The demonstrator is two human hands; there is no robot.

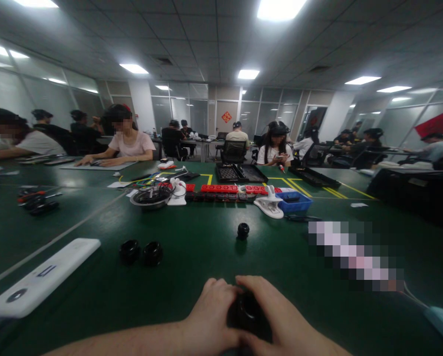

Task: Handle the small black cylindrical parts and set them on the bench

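Both of my hands are close together at the bottom centre. My left hand (213, 314) and my right hand (276, 311) are wrapped round a glossy black round part (249, 311), whose lower side is hidden by the fingers. Beyond them on the green table (191, 237) stands a small black ringed part (243, 231). Two hollow black round parts sit side by side to the left, one (129, 252) next to the other (153, 253).
A long white device (43, 277) lies at the left. Farther back are a metal bowl (150, 198), a row of red blocks (221, 189), a white clamp (269, 202), a blue bin (295, 201) and black trays (239, 173). People sit across the table.
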